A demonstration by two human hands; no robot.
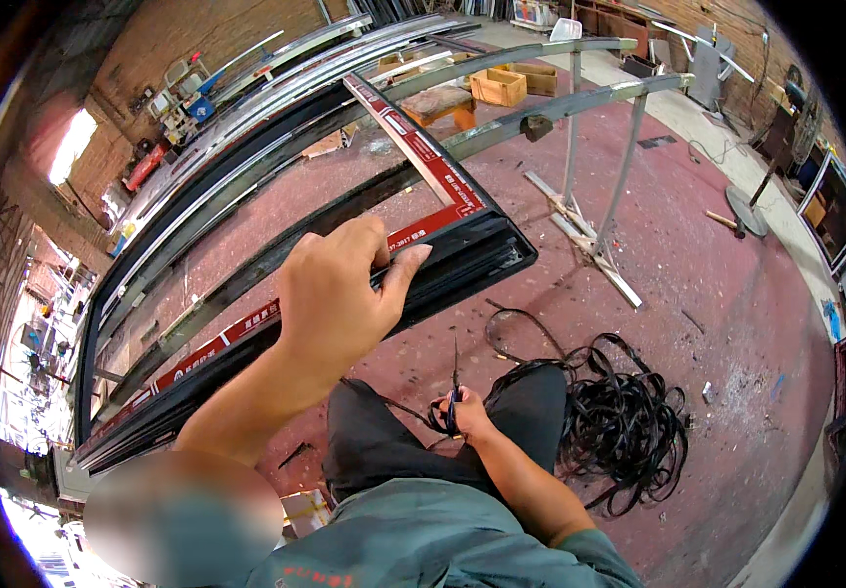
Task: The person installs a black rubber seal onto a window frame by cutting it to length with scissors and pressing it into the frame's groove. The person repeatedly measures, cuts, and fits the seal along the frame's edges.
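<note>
At the frame [462, 257] corner, near end, my left hand [335, 299] is clamped over the top edge: fingers curled across it, thumb pressed against the near face beside the red strip [423, 162]. Frame is a long black window/door section, lying on metal trestles [589, 147] and running away from that corner to the far left.

Below the corner, close to my body, my right hand [462, 412] is closed round the scissors [454, 387], blades pointing up towards the frame. A strand of black gasket [619, 416] runs from that hand to the loose tangle on the floor [717, 294], right of the corner.

Handling, as I judge it:
- Frame: rigid, likely aluminium, long, so awkward rather than heavy. Ends will swing if lifted at one point. Grip over the edge near the corner joint, as now; the coated face looks smooth, may slip. Cut ends could be sharp.
- Gasket: light, limp, rubbery, snags on itself. Take it near the free end, feed it short.
- Scissors: hold by the handles only.
</note>
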